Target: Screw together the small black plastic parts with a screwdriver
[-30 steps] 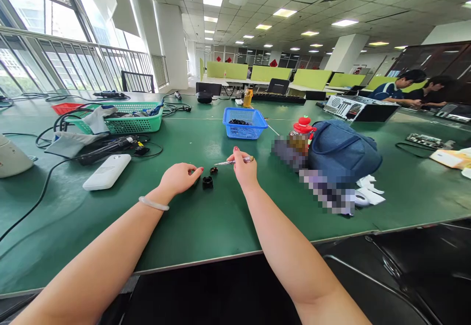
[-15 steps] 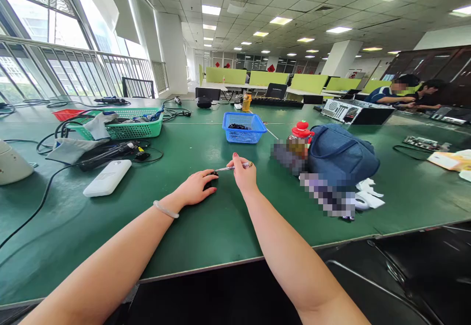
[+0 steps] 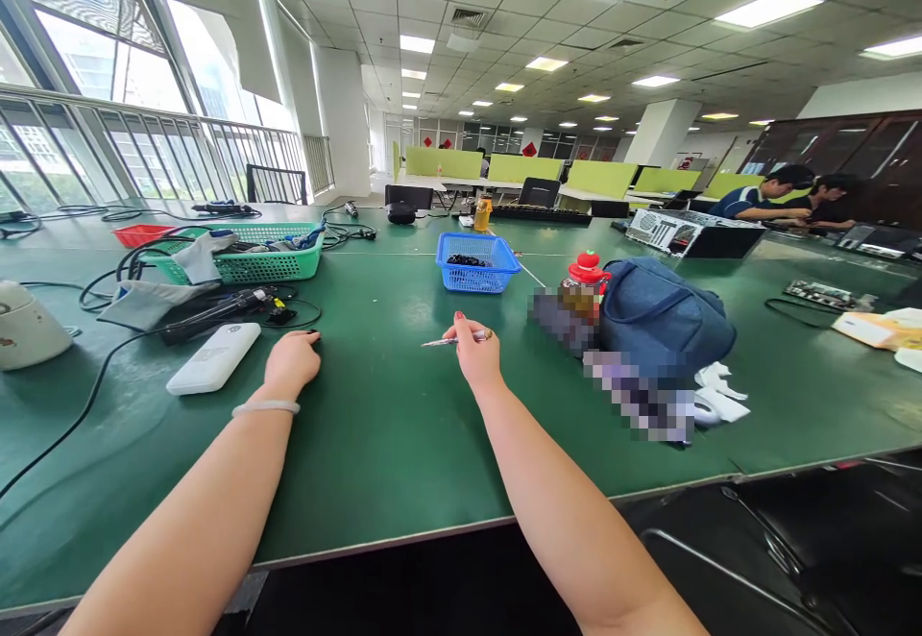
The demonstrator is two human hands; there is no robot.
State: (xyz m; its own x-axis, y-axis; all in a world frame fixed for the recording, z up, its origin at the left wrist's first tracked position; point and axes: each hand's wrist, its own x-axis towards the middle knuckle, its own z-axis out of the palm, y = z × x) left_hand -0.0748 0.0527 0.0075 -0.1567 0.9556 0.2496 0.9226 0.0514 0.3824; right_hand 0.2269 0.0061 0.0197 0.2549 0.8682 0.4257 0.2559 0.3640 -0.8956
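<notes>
My right hand (image 3: 478, 353) is closed round a slim screwdriver (image 3: 436, 342), held like a pen with its thin tip pointing left above the green table. To the left, my left hand (image 3: 292, 364) rests near the white power bank with its fingers curled. A small black part (image 3: 315, 333) peeks out at its fingertips; most of it is hidden by the hand. Beyond the right hand stands a blue plastic basket (image 3: 477, 281) with small black pieces (image 3: 467, 260) in it.
A white power bank (image 3: 214, 359) and a green basket (image 3: 280, 266) with gloves and cables lie left. On the right are a red-lidded bottle (image 3: 588, 271), a blue bag (image 3: 667, 314) and tissues. Two people sit far right behind a computer case (image 3: 691, 232).
My left hand has moved left, away from the screwdriver tip, carrying the small black part. My right hand stays nearly in place with the screwdriver. The view has tilted slightly up.
</notes>
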